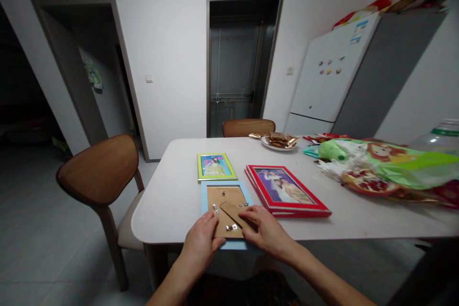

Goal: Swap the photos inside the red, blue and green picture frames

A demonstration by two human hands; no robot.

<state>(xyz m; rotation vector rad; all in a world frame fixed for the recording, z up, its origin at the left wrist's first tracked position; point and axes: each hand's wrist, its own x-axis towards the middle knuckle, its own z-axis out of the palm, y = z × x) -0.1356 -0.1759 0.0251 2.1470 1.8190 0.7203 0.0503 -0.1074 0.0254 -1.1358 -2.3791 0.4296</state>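
A light-blue picture frame (205, 196) lies face down at the table's front edge, its brown backing board (218, 195) and several metal clips showing. My left hand (201, 236) is closed on the frame's near left side, with the thumb over the lower edge of the backing. Against the slanting cardboard stand (229, 210) on the back, my right hand (267, 230) is closed, fingers and thumb around its right end. Just beyond lies a green picture frame (198, 167), picture up. To the right, red picture frames (304, 209) are stacked, the top one picture up.
The white table (172, 186) carries a plate (274, 147) of wrapped snacks at the back. An opened pomegranate (369, 179), a green plastic bag (409, 167) and a clear jar (442, 136) stand on the right. Wooden chairs (102, 169) are at the left and far side.
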